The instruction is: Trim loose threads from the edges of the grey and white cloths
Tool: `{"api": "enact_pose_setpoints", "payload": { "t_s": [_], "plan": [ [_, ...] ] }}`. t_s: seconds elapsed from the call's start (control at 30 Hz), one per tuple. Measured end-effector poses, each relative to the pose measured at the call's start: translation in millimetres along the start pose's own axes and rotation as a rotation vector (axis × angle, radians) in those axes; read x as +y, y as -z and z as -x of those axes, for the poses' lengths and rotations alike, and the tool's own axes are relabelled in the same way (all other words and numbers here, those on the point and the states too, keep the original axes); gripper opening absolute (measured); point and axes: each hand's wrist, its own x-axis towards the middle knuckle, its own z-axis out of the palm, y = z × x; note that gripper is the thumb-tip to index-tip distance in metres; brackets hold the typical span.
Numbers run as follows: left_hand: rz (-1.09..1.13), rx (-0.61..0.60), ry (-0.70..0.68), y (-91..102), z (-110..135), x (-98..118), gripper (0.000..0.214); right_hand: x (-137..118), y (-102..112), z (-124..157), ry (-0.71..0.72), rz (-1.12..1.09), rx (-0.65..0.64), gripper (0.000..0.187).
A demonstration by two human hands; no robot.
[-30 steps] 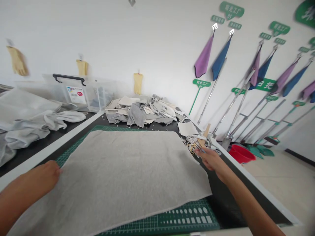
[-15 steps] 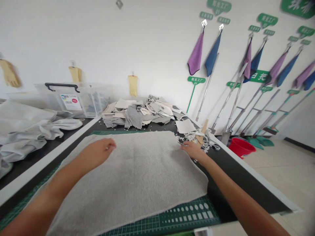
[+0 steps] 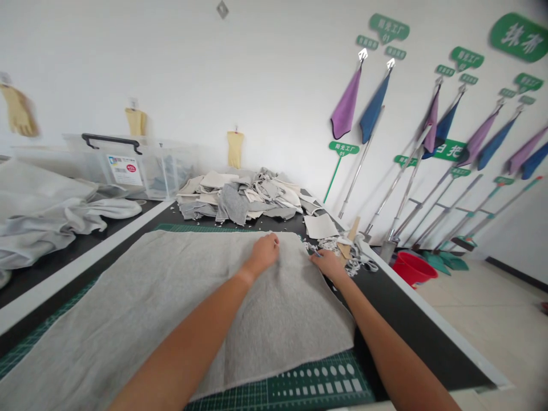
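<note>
A wide piece of grey knit fabric (image 3: pixel 171 297) lies spread over the green cutting mat (image 3: pixel 317 388), with shallow creases across it. Over the fabric near its far edge is my left hand (image 3: pixel 263 252), closed with fingertips pinched together. Whatever may be between those fingertips is too small to make out. My right hand (image 3: pixel 329 265) is at the fabric's right edge, its fingers closed on a slim metal tool (image 3: pixel 317 253). Only the tool's tip shows, pointing to the upper left, so its kind is unclear.
Behind the mat is a heap of grey and cream fabric scraps (image 3: pixel 242 197). A square piece (image 3: pixel 321 226) and white trimmings (image 3: pixel 357 254) lie at the right. Larger grey fabric (image 3: pixel 47 217) and a clear plastic box (image 3: pixel 149 171) are left. A red bucket (image 3: pixel 414 268) stands on the floor.
My left hand has moved right across the fabric, toward my right hand. The right hand stays at the right edge with the tool. The camera view has shifted slightly.
</note>
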Motion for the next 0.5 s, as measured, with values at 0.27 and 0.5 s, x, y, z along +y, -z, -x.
{"api": "enact_pose_setpoints", "payload": {
  "t_s": [0.27, 0.5],
  "plan": [
    [-0.177, 0.117, -0.101, -18.7, 21.4, 3.0, 0.019, -3.4, 1.8, 7.0, -0.019, 0.026, 0.008, 0.033],
    [-0.136, 0.175, -0.143, -23.5, 19.9, -0.4, 0.018, -0.8, 13.1, 14.8, 0.049, -0.147, -0.021, 0.036]
  ]
}}
